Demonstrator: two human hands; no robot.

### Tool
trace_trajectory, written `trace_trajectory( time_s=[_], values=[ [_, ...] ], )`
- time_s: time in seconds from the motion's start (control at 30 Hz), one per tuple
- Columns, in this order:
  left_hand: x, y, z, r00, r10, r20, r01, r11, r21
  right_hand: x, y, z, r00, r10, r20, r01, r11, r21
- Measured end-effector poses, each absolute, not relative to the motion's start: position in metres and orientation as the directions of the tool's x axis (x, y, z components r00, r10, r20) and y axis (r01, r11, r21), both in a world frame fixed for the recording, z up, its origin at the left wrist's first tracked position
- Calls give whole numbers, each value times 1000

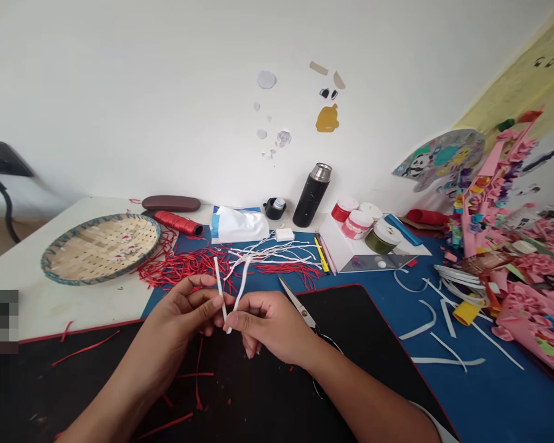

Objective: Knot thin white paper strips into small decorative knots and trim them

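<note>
My left hand (191,307) pinches a narrow white strip (218,275) between thumb and fingers, its free end pointing up. A second white strip (244,280), slightly bent, is pinched in my right hand (263,320). The two hands meet over the black mat, with the lower ends of the strips close together between the fingertips. Whether the strips are joined there I cannot tell. Just right of my right hand, partly hidden by the wrist, lie scissors (300,306). Behind the hands are a tangle of red cords (184,267) and a bundle of white cords (272,251).
A woven basket (96,249) and a red thread spool (179,223) stand at left. Toward the back are a black thermos (311,195) and paint jars (357,223) on a white box. At right, loose white strips (447,361) lie near pink paper flowers (535,314).
</note>
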State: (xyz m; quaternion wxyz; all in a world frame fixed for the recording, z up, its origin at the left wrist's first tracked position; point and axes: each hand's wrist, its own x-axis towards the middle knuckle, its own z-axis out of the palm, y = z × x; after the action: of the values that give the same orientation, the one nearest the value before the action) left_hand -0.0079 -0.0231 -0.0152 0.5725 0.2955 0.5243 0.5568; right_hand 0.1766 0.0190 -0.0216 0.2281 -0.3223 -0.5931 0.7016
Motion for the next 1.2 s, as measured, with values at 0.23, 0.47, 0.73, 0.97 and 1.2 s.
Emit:
trace_trajectory(
  time_s=[0.23, 0.47, 0.73, 0.97, 1.2],
  values=[
    [-4, -24, -12, -112, 946, -304, -447, 226, 866, 174, 19, -21, -686, 690, -231, 44, -277, -960],
    [-7, -26, -14, -86, 941, -326, -498, 243, 833, 173, 20, -17, -671, 690, -270, -2, -366, -931],
    [-10, -27, -18, -52, 952, -303, -502, 237, 831, 172, 19, -22, -724, 623, -296, 25, -405, -914],
    [-10, -28, -16, -43, 953, -299, -509, 237, 827, 172, 18, -21, -738, 607, -296, 43, -395, -918],
    [-11, -25, -13, -112, 937, -330, -593, 204, 779, 171, 18, -23, -716, 643, -272, 8, -381, -924]
  ],
)
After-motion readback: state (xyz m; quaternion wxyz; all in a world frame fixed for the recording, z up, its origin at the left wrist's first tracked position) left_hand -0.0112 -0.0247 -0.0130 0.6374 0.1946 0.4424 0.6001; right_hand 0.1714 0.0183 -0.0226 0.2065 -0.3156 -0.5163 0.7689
